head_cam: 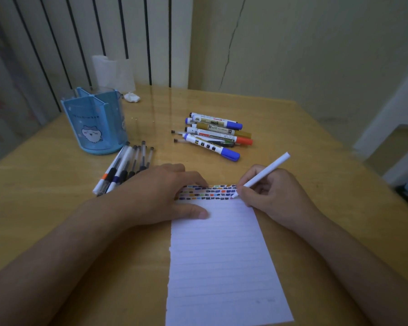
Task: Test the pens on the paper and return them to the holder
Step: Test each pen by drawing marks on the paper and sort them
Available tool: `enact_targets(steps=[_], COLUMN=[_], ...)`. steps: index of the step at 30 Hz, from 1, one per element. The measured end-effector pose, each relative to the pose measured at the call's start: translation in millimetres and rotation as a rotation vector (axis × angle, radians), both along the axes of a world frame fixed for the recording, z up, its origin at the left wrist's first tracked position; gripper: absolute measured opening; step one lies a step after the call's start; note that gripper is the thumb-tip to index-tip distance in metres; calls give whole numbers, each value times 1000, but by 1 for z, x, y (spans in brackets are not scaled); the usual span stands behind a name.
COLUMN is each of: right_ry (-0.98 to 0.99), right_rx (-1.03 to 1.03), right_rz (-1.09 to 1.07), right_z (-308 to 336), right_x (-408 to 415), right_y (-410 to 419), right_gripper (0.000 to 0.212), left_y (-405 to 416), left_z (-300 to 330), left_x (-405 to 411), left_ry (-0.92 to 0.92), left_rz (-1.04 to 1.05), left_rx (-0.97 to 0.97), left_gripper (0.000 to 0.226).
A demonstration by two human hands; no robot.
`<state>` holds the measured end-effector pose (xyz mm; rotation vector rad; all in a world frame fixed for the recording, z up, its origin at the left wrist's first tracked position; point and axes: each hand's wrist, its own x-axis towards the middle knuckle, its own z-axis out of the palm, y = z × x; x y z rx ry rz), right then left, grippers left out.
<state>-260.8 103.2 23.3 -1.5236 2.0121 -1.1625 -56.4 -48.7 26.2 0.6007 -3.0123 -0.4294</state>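
Lined white paper sheet [222, 255] lies on the glossy wooden bench [57, 220], coloured test marks along its top edge. Left hand [160, 196] presses it flat, fingers extended. Right hand [269, 194] grips a slim white pen [264, 176], tip on the marks. Blue plastic pen holder [97, 123] stands far left; thin pens [125, 168] beside it, capped markers [214, 135] farther right.

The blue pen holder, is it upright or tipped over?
Upright: the blue pen holder stands on its base on the table, open top facing up.
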Motion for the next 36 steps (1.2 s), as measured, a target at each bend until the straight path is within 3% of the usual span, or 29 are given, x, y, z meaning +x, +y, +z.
enact_targets(steps=[18, 28, 33, 36], right_ry=[19, -272, -323, -381], right_rx=[21, -107, -83, -96], right_rz=[-9, -34, -58, -82], right_z=[1, 9, 10, 11], right_x=[0, -5, -2, -2], right_y=[-1, 0, -3, -4], right_gripper=[14, 7, 13, 14], left_y=[0, 1, 3, 7], left_z=[1, 4, 6, 8], left_x=[0, -1, 1, 3], left_ry=[15, 34, 196, 297], left_rz=[-10, -6, 30, 54], left_rx=[-7, -37, -30, 22], left_gripper=[69, 72, 44, 45])
